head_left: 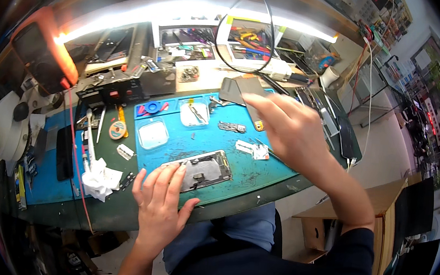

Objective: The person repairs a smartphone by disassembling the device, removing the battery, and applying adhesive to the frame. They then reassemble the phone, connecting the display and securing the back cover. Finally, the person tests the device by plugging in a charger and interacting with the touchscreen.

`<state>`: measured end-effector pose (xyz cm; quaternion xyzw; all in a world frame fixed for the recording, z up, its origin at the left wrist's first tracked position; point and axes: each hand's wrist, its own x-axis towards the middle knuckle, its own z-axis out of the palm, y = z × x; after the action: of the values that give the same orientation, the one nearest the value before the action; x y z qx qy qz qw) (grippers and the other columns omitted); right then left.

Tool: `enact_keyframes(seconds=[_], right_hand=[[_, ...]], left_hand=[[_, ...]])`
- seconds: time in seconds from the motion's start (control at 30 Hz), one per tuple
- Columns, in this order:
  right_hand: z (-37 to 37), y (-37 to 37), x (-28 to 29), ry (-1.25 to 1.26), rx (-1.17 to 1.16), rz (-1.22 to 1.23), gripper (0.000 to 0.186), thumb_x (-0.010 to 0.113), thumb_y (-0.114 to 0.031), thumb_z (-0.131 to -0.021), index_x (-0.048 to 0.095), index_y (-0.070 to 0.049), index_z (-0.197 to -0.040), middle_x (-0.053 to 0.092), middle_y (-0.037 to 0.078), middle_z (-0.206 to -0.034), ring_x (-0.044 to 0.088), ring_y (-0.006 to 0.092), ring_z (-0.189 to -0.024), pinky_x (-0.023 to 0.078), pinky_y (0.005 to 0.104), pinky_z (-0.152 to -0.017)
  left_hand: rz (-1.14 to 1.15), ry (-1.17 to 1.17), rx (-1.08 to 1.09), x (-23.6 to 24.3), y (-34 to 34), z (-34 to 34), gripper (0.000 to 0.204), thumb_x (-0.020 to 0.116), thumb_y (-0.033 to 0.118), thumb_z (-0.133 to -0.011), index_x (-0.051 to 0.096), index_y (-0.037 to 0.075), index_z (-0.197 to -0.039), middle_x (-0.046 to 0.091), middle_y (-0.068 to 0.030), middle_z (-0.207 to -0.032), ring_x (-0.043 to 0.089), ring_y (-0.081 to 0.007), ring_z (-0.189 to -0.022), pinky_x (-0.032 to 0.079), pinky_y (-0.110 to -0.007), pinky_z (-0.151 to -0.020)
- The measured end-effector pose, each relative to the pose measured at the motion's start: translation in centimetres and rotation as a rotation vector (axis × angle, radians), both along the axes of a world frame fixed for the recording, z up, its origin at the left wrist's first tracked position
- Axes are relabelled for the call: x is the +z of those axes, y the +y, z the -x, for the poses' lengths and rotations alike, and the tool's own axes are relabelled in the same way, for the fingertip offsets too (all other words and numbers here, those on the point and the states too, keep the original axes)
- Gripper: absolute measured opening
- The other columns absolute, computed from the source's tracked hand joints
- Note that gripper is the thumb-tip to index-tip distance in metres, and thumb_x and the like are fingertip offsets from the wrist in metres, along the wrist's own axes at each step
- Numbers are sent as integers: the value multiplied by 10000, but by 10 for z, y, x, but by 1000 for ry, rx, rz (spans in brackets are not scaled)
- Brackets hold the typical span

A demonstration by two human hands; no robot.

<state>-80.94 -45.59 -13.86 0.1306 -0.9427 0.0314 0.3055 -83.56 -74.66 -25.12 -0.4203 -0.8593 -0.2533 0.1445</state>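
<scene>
My left hand (163, 206) rests its fingers, apart, on the left end of an opened phone chassis (206, 172) lying at the front of the blue mat (177, 136). My right hand (284, 128) is raised over the mat's right side, fingers curled together beside a dark grey flat panel (230, 89); what they hold is unclear. A small dark part (230, 127) and white scraps with a blade (250, 150) lie between. Two clear trays sit on the mat, one empty (153, 134), one with small metal bits (195, 113).
An orange-cased device (43, 46) stands back left, organizer boxes (184, 43) along the back. A solder spool (118, 129), crumpled tissue (100, 179) and dark phone (64, 151) lie left. A phone on a cable (348, 139) sits right; a black cable loop (268, 15) hangs above.
</scene>
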Motion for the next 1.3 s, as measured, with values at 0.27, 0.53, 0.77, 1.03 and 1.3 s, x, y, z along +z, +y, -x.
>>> enact_keyframes(seconds=[0.27,0.53,0.77,1.03,1.3], right_hand=[[-86,42,-102,-150,-228,187,286,751,-55,-866,727,-63,-1151,706,66,-1019,670,274,-925,523,395,-803],[-91,43,-123,-11,-278,278,289,758,-32,-843,744,-61,-1130,706,74,-1028,663,268,-927,485,403,-811],[-92,45,-124,33,-290,303,297,757,-36,-849,739,-64,-1144,709,85,-1024,665,283,-912,476,407,-825],[-93,47,-124,110,-237,305,267,742,5,-851,736,-43,-1114,706,86,-1006,661,263,-861,477,385,-781],[-92,44,-122,124,-242,295,242,733,24,-862,734,-37,-1096,722,87,-966,670,269,-839,477,383,-758]], left_hand=[[22,32,-71,5,3,0,511,791,238,-859,662,34,-1310,636,-97,-1367,551,-311,-1289,311,-545,-1180],[89,9,-117,6,44,-18,530,813,249,-824,684,49,-1297,634,-67,-1332,558,-280,-1266,269,-543,-1200],[224,74,-144,4,51,-20,509,791,370,-861,700,143,-1307,594,-60,-1374,503,-242,-1312,248,-572,-1204],[239,111,-133,2,50,-21,498,777,402,-874,700,170,-1308,583,-71,-1402,494,-242,-1326,241,-566,-1211],[214,122,-150,-1,46,-20,471,745,432,-904,705,176,-1299,580,-65,-1419,491,-235,-1337,244,-558,-1219]])
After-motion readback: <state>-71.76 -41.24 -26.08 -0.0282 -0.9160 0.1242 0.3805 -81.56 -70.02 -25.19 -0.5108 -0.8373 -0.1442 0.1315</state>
